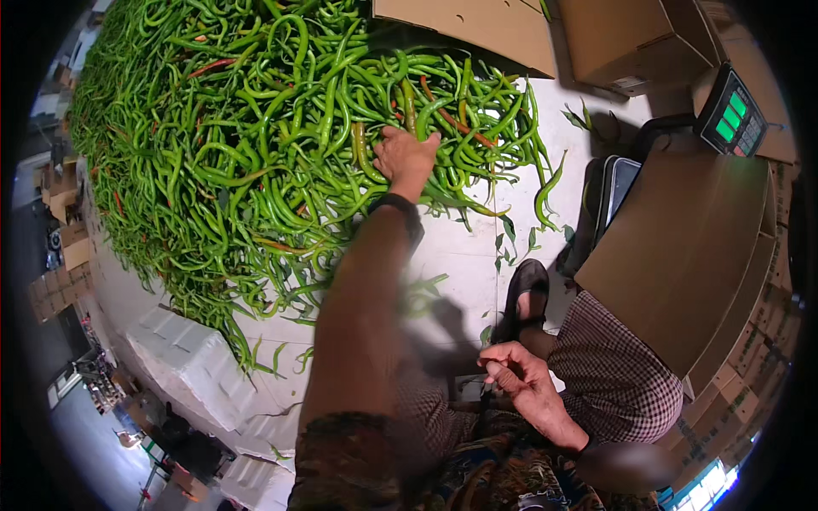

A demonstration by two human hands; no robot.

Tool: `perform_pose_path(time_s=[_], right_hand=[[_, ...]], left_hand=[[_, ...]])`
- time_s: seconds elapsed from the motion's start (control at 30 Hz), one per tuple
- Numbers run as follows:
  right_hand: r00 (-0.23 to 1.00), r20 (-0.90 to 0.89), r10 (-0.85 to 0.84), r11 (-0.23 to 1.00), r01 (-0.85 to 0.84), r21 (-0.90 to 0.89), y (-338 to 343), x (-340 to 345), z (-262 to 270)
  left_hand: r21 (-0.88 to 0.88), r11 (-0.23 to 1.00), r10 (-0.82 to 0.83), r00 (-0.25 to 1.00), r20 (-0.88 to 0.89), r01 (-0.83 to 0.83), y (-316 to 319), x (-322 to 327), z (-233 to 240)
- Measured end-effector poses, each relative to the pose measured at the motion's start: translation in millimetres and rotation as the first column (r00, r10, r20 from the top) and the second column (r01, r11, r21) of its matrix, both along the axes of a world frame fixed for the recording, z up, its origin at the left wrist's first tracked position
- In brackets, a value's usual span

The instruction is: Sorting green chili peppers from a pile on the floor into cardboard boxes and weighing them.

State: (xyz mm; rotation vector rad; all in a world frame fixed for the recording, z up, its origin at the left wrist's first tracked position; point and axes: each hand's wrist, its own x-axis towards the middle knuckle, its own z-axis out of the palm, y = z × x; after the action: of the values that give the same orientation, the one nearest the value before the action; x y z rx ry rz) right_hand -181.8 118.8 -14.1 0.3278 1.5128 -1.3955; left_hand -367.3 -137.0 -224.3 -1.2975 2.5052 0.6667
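Note:
A large heap of long green chili peppers [255, 147] spreads over the pale floor, with a few reddish ones among them. My left hand [406, 158] reaches out to the heap's near right part and touches peppers there. Its fingertips go down among them, so whether they grip any is hidden. Low in front of my lap is my right hand [530, 393], away from the heap. Its thumb and fingers are curled close together; I cannot make out whether something small is between them.
An open cardboard box [677, 255] stands beside my knee, near a digital scale display [732, 115]. More cardboard boxes [620, 38] are at the top right; a cardboard flap [466, 29] overhangs the peppers. White foam boxes [192, 364] sit at lower left. Loose leaves [508, 239] lie near my shoe [527, 287].

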Motion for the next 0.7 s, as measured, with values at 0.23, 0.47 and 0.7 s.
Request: perform_pose_path(time_s=[0.23,0.47,0.7], right_hand=[[0.981,-0.113,0.158,0.987,-0.155,0.035,0,3,9],[0.932,-0.329,0.153,0.987,-0.159,0.007,-9,6,30],[0.901,-0.401,0.168,0.969,-0.226,-0.101,-9,13,39]], left_hand=[[0.169,0.946,0.298,0.947,-0.12,-0.276,-2,-5,-10],[0.366,0.927,0.171,0.958,-0.228,-0.078,-52,59,-9],[0.657,0.754,0.24,0.931,-0.277,0.001,-69,138,137]])
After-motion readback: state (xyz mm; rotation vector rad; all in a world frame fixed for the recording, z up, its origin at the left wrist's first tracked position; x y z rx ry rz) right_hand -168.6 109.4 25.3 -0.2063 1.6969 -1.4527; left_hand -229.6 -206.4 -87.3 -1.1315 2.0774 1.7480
